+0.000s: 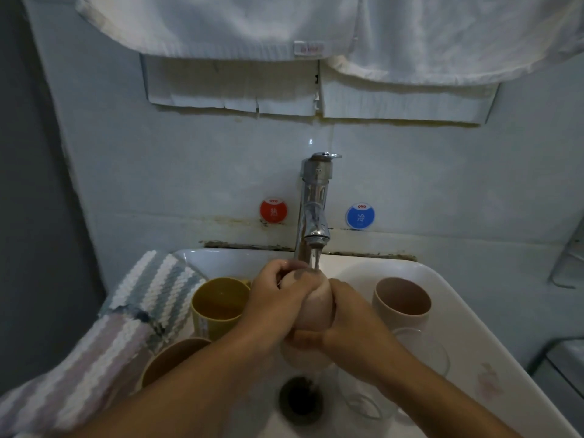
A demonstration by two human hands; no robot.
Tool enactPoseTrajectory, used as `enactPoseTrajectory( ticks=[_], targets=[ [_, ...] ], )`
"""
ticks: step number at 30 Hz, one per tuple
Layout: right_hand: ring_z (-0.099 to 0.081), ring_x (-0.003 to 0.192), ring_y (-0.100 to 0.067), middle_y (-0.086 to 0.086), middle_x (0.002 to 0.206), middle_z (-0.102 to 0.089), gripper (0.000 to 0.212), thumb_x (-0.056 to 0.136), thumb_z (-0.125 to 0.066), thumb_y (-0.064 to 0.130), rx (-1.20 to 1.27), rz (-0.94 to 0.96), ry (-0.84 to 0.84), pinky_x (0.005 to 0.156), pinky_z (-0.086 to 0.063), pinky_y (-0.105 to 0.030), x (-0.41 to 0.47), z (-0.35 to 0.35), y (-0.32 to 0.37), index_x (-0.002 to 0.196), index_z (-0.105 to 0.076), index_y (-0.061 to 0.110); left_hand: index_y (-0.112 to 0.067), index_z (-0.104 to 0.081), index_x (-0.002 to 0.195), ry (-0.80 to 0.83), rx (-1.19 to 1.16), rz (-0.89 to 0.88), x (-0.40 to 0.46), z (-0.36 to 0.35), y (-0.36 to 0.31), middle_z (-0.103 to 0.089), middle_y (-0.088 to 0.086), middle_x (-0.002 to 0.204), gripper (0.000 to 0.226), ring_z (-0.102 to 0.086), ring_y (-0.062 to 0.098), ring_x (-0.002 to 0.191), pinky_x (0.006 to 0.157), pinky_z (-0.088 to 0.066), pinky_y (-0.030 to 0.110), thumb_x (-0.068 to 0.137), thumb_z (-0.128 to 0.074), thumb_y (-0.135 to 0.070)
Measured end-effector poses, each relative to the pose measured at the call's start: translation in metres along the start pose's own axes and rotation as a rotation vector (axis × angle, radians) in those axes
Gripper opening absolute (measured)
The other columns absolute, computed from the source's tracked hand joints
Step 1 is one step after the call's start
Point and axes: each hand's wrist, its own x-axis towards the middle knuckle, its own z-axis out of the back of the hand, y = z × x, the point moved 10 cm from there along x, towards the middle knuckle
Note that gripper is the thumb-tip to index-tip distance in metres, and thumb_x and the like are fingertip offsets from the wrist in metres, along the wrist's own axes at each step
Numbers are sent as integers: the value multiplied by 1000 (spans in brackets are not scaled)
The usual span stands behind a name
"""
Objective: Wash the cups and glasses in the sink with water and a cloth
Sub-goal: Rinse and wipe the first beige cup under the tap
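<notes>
I hold a pale pink cup under the running tap, bottom end towards the spout. My left hand grips its upper part and my right hand is curled round its side. Water falls from the spout onto the cup. In the white sink stand a yellow cup, a brown cup at the near left and a pink-beige cup at the right. Clear glasses lie by my right forearm. A striped cloth hangs over the sink's left rim.
The drain is open at the sink's bottom. Red and blue round stickers sit on the tiled wall beside the tap. White towels hang above. A metal rack stands at the right edge.
</notes>
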Motion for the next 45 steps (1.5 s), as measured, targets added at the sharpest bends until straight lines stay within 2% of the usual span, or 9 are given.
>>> enactPoseTrajectory(
  ticks=[4, 9, 15, 20, 26, 33, 39, 42, 45],
  targets=[
    [-62, 95, -9, 13, 112, -57, 75, 58, -89, 44, 8, -17, 9, 84, -58, -37, 2, -2, -4, 120, -50, 33, -35, -63, 104, -13, -49, 14, 4, 0, 5, -66, -2, 108, 10, -65, 22, 96, 80, -59, 40, 97, -55, -34],
    [-61, 98, -10, 11, 115, -58, 74, 59, -91, 42, 6, -40, 30, 87, -57, -37, 4, -3, -8, 121, -50, 34, -32, -64, 110, -15, -89, 32, 2, -1, 8, -66, 1, 108, 28, -65, 19, 95, 66, -55, 29, 105, -36, -33],
    [-63, 95, -10, 8, 112, -63, 64, 65, -89, 34, 79, -61, 27, 85, -58, -34, 3, 3, -6, 117, -53, 28, -41, -57, 118, 89, -11, -4, -3, -13, 3, -60, -3, 111, 22, -62, 18, 94, 71, -57, 33, 99, -48, -38],
    [-62, 94, -9, 14, 110, -57, 70, 60, -91, 36, 56, -28, -5, 84, -58, -35, -1, 0, -3, 113, -44, 38, -37, -63, 111, 57, -77, 36, -2, -8, 6, -66, 1, 112, 21, -67, 25, 98, 80, -60, 45, 90, -64, -39],
    [-62, 98, -12, 10, 115, -57, 74, 58, -92, 39, 62, -51, 51, 87, -58, -37, 0, -8, -5, 118, -50, 35, -23, -67, 104, 30, -167, 92, 1, -4, 13, -71, 7, 103, 16, -69, 28, 93, 73, -59, 40, 96, -58, -33],
    [-65, 98, -11, 9, 113, -65, 70, 63, -92, 30, 151, -102, 59, 87, -59, -36, 0, -2, -8, 122, -55, 30, -33, -65, 112, 33, -116, 49, -4, -6, 7, -68, 3, 109, 22, -67, 23, 95, 83, -59, 45, 100, -46, -36],
    [-64, 91, -4, 10, 105, -67, 55, 74, -83, 16, 177, -93, 80, 69, -53, -16, -4, 2, -3, 123, -58, 25, -44, -48, 124, 111, 110, -71, -9, -14, -4, -57, -13, 111, 40, -58, 7, 94, 71, -54, 27, 87, -57, -52],
    [-63, 94, -7, 6, 113, -64, 49, 85, -74, 15, 180, -116, 88, 64, -51, -14, -4, 3, -6, 128, -55, 24, -40, -47, 130, 63, 122, -18, -5, -14, 2, -57, -4, 115, 45, -59, 14, 97, 77, -54, 34, 88, -53, -57],
    [-62, 96, -12, 1, 116, -62, 42, 94, -64, 15, 205, -184, 69, 65, -52, -17, 1, 6, -14, 133, -51, 22, -24, -55, 125, -59, 21, 93, -1, -3, 14, -62, 7, 106, 44, -60, 21, 92, 76, -49, 35, 96, -42, -54]
  ],
)
